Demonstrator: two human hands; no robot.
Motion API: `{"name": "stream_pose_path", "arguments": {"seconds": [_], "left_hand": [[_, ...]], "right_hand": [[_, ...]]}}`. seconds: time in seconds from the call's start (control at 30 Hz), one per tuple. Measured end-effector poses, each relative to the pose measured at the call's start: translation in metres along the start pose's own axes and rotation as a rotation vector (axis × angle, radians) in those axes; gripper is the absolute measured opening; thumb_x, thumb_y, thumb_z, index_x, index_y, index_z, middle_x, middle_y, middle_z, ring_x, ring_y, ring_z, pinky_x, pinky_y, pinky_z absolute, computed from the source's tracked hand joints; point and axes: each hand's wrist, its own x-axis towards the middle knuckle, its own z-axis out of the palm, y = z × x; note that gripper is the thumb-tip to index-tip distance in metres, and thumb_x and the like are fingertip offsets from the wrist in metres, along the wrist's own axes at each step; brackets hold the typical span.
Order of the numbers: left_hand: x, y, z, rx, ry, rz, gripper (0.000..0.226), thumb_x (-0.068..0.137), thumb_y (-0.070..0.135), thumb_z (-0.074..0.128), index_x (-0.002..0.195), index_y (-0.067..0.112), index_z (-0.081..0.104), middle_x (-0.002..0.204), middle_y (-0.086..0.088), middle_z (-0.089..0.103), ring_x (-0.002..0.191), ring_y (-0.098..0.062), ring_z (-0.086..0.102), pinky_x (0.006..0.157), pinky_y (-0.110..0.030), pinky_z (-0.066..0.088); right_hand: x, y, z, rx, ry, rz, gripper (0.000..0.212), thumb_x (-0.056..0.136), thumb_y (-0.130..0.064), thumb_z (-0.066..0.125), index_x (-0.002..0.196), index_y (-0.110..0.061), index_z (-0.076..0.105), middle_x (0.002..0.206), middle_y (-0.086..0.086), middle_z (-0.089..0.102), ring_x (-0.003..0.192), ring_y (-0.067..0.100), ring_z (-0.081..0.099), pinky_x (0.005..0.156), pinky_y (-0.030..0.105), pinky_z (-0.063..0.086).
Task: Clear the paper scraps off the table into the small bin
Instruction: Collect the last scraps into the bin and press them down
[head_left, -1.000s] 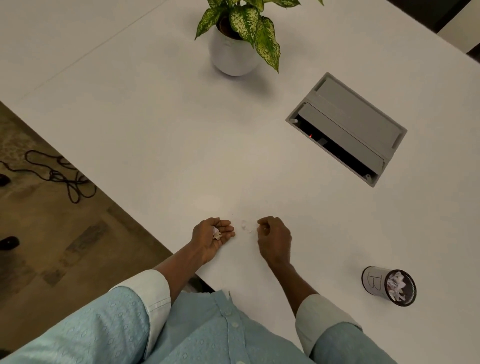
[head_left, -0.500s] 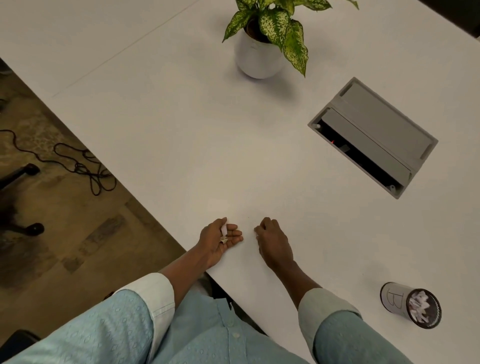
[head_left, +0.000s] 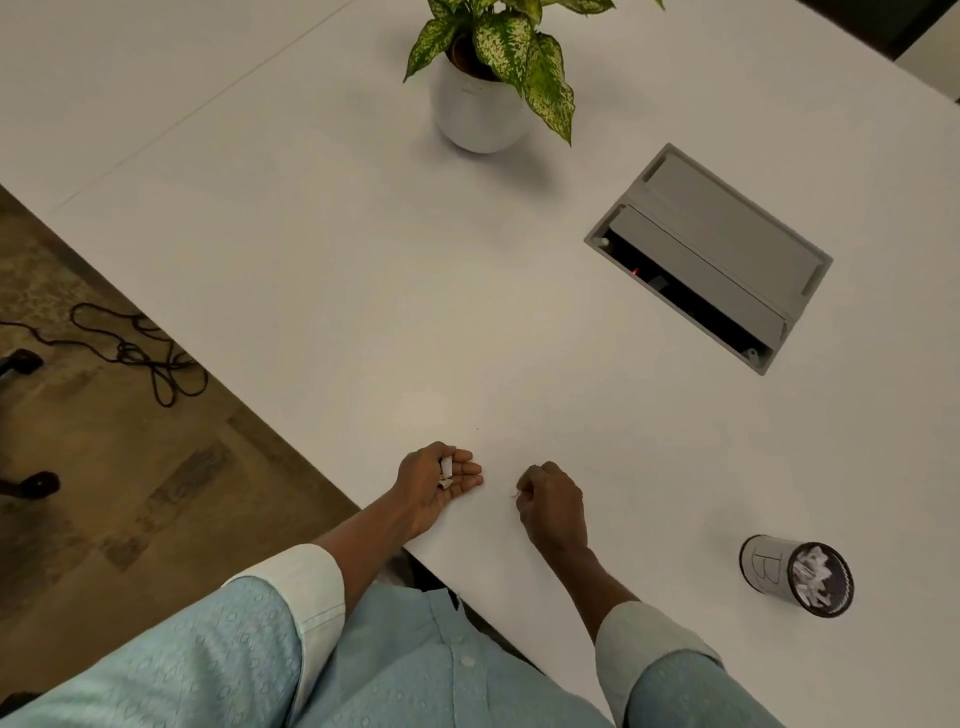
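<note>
Pinching the last loose scrap (head_left: 515, 492) off the bench (head_left: 322, 270) near its front edge, the right hand (head_left: 553, 506) has closed, the left hand (head_left: 439, 480) still cups paper scraps (head_left: 445, 473), leaving only the small bin (head_left: 797, 578) trip.

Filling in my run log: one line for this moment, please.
left hand: cupped, holding paper scraps | right hand: closed, contents unclear | small bin: right, apart, scraps inside
</note>
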Motion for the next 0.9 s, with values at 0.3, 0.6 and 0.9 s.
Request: {"name": "stream_pose_path", "arguments": {"seconds": [0.3,0.6,0.9], "left_hand": [[-0.007,-0.005,0.011,0.029,-0.016,-0.001,0.033,0.105,0.009,0.044,0.098,-0.013,0.068,0.083,-0.028,0.073,0.086,-0.041,0.071,0.062,-0.036,0.064],[-0.011,-0.019,0.016,-0.021,0.020,-0.056,0.035,0.099,0.007,0.052,0.069,0.003,0.071,0.070,-0.012,0.071,0.057,-0.019,0.070,0.055,-0.030,0.060],[-0.021,-0.027,0.037,0.135,0.029,0.060,0.028,0.099,0.012,0.053,0.079,0.000,0.066,0.074,-0.018,0.069,0.066,-0.028,0.068,0.064,-0.035,0.059]], "right_hand": [[-0.013,-0.007,-0.006,0.447,0.194,0.251,0.016,0.071,-0.007,0.078,0.078,-0.021,0.074,0.077,-0.010,0.071,0.069,0.005,0.066,0.071,0.029,0.058],[-0.034,-0.063,0.001,0.512,0.166,-0.082,0.024,0.084,-0.001,0.070,0.096,-0.021,0.076,0.092,-0.007,0.076,0.081,0.003,0.069,0.075,0.010,0.053],[-0.062,-0.038,-0.010,0.659,0.407,0.156,0.021,0.085,-0.004,0.072,0.087,-0.026,0.074,0.085,-0.014,0.074,0.078,0.006,0.070,0.071,0.029,0.059]]}}
